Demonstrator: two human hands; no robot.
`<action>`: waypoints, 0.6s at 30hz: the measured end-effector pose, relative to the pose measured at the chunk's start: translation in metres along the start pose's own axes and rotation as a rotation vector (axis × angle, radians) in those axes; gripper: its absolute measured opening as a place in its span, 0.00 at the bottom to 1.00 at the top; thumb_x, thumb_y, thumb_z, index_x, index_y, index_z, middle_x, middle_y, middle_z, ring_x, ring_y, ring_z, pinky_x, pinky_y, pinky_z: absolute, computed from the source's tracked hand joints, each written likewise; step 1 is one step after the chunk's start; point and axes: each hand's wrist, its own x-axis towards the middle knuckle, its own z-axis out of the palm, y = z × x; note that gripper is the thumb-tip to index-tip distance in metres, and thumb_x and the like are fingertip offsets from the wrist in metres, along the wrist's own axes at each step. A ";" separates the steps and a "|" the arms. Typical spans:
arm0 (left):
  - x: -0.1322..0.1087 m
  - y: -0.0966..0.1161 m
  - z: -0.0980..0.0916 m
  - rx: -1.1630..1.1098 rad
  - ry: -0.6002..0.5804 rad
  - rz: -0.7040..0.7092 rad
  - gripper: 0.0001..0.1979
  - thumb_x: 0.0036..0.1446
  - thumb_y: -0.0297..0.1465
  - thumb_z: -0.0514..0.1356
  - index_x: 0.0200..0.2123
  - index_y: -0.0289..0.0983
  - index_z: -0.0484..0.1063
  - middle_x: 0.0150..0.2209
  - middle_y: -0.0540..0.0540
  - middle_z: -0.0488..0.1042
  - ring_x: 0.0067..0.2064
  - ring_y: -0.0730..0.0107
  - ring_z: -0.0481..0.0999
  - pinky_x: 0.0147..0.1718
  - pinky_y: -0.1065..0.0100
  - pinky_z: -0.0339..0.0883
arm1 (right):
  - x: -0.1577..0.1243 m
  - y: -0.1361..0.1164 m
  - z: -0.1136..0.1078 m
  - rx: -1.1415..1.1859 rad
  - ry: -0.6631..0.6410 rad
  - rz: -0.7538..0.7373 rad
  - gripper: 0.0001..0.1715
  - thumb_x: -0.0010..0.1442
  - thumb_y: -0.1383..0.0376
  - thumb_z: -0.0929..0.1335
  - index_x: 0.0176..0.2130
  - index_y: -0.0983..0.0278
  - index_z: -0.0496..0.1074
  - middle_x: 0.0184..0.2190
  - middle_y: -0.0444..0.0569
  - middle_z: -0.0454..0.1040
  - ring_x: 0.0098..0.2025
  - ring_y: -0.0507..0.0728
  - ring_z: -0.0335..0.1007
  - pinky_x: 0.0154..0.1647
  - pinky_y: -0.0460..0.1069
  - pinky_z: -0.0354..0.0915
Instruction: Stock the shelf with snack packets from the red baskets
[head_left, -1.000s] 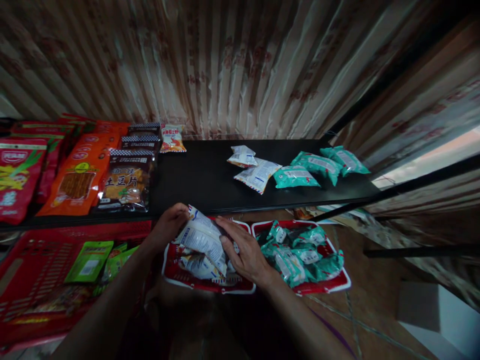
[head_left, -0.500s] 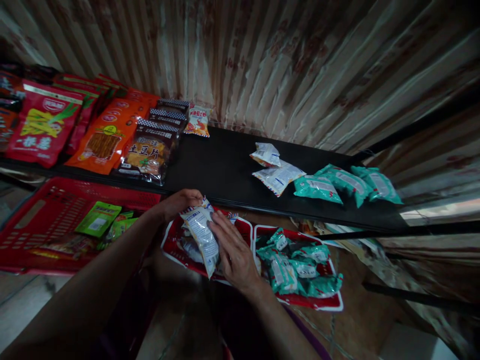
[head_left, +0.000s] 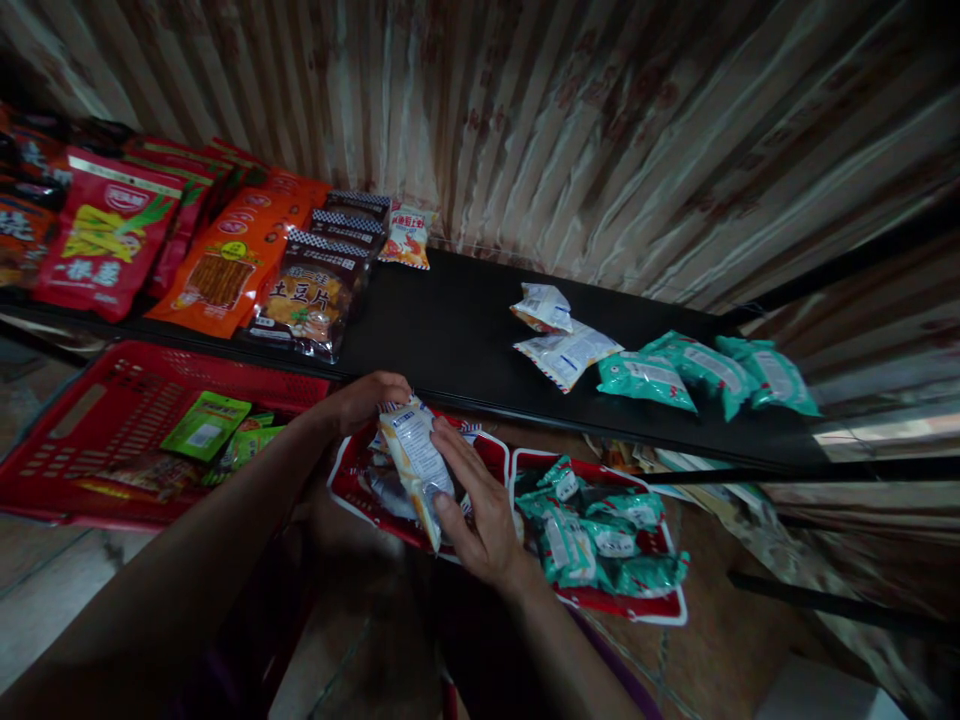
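Over the small red basket [head_left: 346, 497] I hold a white snack bag [head_left: 412, 455] with blue print, tilted, its printed side up. My left hand [head_left: 371, 398] pinches the bag's top edge, its fingertips partly hidden. My right hand [head_left: 480, 500] grips the right side, fingers along the edge and thumb against the lower part. Other bags lie underneath in the same basket, mostly covered. Two similar white bags, an upper one [head_left: 544, 306] and a lower one [head_left: 570, 352], lie on the black shelf [head_left: 450, 310].
To the right, another red basket [head_left: 667, 600] contains several teal bags [head_left: 566, 540]. Teal packets [head_left: 645, 380] also lie at the shelf's right. Orange [head_left: 225, 270], red [head_left: 112, 235] and brown bags [head_left: 307, 300] stand at the left, above a large red basket [head_left: 52, 440].
The snack bag has turned slightly between my hands. My right thumb has come away from the fingers and now shows against the bag's lower part. The view has shifted a little.
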 end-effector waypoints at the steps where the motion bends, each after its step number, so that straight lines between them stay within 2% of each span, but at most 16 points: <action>1: -0.001 0.001 0.001 -0.021 0.001 -0.024 0.06 0.41 0.32 0.58 0.24 0.35 0.66 0.20 0.52 0.67 0.21 0.75 0.67 0.20 0.73 0.61 | 0.000 -0.002 0.000 0.010 -0.016 0.021 0.34 0.61 0.59 0.62 0.63 0.63 0.53 0.63 0.56 0.56 0.65 0.63 0.50 0.62 0.62 0.54; 5: -0.007 0.005 0.002 -0.066 -0.006 -0.105 0.06 0.41 0.32 0.58 0.23 0.36 0.65 0.17 0.52 0.66 0.17 0.72 0.67 0.14 0.73 0.59 | -0.001 -0.006 0.003 0.018 -0.073 0.142 0.44 0.56 0.53 0.67 0.65 0.65 0.49 0.64 0.59 0.55 0.64 0.65 0.51 0.62 0.63 0.54; 10: -0.011 0.007 0.004 -0.085 0.008 -0.140 0.03 0.42 0.29 0.58 0.22 0.36 0.65 0.18 0.51 0.69 0.18 0.69 0.72 0.14 0.72 0.64 | -0.001 -0.007 0.011 0.042 -0.113 0.306 0.51 0.52 0.58 0.70 0.66 0.64 0.45 0.65 0.58 0.52 0.65 0.64 0.49 0.63 0.62 0.52; 15: -0.014 0.008 0.008 -0.091 -0.014 -0.146 0.08 0.45 0.34 0.60 0.24 0.37 0.64 0.18 0.48 0.72 0.17 0.67 0.73 0.15 0.71 0.66 | 0.001 -0.007 0.011 0.162 -0.070 0.389 0.46 0.52 0.64 0.69 0.65 0.63 0.47 0.64 0.56 0.54 0.64 0.64 0.51 0.63 0.62 0.50; 18: -0.017 0.012 0.011 -0.090 -0.052 -0.120 0.13 0.49 0.39 0.60 0.27 0.37 0.63 0.17 0.47 0.72 0.17 0.66 0.74 0.14 0.71 0.65 | 0.001 -0.005 0.006 0.358 -0.009 0.469 0.43 0.53 0.63 0.69 0.64 0.63 0.51 0.62 0.55 0.59 0.62 0.63 0.56 0.62 0.60 0.54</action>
